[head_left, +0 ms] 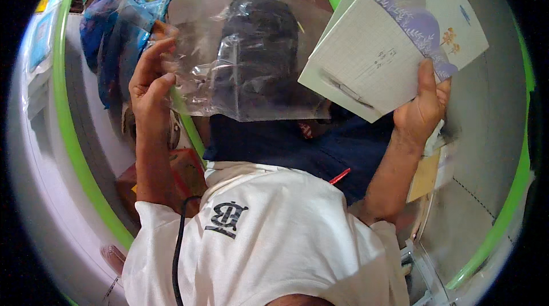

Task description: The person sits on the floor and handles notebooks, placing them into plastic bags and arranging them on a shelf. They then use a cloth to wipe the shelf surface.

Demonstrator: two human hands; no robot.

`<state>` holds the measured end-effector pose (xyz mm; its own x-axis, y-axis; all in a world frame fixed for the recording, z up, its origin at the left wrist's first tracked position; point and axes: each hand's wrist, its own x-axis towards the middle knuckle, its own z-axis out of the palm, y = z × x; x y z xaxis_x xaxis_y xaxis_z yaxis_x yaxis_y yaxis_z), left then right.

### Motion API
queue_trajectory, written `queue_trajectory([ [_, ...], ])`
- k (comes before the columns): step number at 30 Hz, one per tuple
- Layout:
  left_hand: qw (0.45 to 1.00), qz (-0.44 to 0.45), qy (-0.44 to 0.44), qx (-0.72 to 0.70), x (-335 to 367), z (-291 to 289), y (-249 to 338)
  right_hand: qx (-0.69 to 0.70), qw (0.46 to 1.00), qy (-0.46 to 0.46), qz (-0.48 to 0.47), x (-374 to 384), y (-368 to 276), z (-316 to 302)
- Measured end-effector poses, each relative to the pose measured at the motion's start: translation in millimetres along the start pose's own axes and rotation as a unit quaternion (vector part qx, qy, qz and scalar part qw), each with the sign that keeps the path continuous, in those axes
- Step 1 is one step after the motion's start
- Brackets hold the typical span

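Observation:
My left hand [153, 77] pinches the left edge of a clear plastic bag [194, 92], which spreads out flat above my lap. Through the film my dark trousers show. My right hand [424, 103] grips a few cards or thin booklets [372, 57] by their lower right edge, thumb on top. The front one is cream with a purple leafy band and small orange flowers; another pale sheet shows behind it. These cards are held up to the right of the bag, their left corner close to its right side.
Beyond my left hand lies a crumpled blue plastic bag [123, 37]. A reddish-brown box [183, 172] sits by my left forearm. Bright green edging strips [61, 77] curve along both sides. A tan board [424, 174] stands near my right forearm, and a black cord [180, 249] hangs down my shirt.

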<state>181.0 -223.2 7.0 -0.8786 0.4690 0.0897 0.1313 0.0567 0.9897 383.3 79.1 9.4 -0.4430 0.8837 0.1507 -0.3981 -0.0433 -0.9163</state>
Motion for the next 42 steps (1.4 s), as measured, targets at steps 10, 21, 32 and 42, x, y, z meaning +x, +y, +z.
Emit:
queue_trajectory([
  [10,0.988,-0.060,-0.117,0.079,7.9,-24.7,-20.2,-0.317,0.810,-0.390,-0.301,5.8,-26.9,85.3],
  [21,0.981,-0.064,-0.066,0.169,15.5,-23.1,-30.9,-0.419,0.789,-0.391,-0.221,-2.4,-41.2,98.4],
  [32,0.945,0.254,-0.037,0.201,23.3,19.6,31.2,-0.415,0.704,-0.469,-0.335,-8.1,-12.2,132.4],
  [42,0.976,0.164,-0.142,0.023,50.6,17.5,11.7,-0.511,0.756,-0.376,-0.161,9.1,-30.8,77.8],
])
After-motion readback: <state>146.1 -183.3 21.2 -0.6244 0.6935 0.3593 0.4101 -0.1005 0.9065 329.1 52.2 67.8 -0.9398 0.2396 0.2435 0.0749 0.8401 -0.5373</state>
